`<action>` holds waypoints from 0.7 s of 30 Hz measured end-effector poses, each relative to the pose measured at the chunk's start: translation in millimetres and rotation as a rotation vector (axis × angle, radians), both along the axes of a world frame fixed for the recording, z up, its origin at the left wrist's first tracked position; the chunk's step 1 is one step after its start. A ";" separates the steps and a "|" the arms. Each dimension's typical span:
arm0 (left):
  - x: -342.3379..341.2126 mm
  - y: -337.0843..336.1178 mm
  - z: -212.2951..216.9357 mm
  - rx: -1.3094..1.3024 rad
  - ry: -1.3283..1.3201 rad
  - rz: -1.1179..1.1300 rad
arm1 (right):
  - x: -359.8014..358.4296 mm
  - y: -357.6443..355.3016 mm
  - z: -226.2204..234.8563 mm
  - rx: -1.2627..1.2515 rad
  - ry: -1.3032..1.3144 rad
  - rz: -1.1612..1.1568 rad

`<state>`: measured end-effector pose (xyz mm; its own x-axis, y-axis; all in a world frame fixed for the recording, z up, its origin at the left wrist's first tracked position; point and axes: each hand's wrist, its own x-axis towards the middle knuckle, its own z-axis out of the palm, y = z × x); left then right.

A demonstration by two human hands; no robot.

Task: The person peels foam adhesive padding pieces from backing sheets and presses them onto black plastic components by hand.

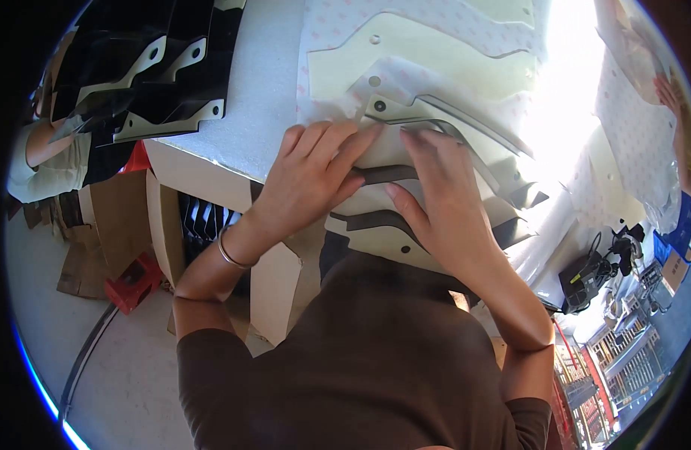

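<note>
Hands, bare, two: left hand (308, 172) and right hand (446, 191), slightly apart, fingers bent over pale panel (390, 155) with dark edge strip (389, 174); grip or mere contact impossible to tell. Location of panel: between both hands, among similar panels (428, 60) on table (263, 90).

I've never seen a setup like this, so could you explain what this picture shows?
There's no machine: these are a person's bare left hand and right hand. The only picture comes from a fisheye camera on that person's head, looking down, so straight edges bend. On the pale work surface lie cream-coloured flat pieces, some edged with dark grey strips; black parts with pale edges lie at the left. Both hands are at the nearer pieces, close to the strips; whether they grip anything, I can't tell.
</note>
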<state>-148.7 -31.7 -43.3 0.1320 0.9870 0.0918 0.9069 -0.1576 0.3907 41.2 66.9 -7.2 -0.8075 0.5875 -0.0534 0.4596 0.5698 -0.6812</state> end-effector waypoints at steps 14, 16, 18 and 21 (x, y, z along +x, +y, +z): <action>21.4 -5.0 -15.7 0.122 -0.053 0.241 | 38.5 -7.8 15.7 0.086 -0.101 -0.119; 19.6 -8.9 -18.4 0.181 -0.054 0.244 | 61.2 -10.9 31.1 0.098 -0.249 -0.110; 19.7 -12.8 -22.5 0.238 -0.055 0.247 | 80.7 -11.9 39.6 0.181 -0.224 -0.105; 22.7 -16.8 -25.2 0.395 0.043 0.259 | 107.7 -3.8 57.4 0.089 -0.251 0.019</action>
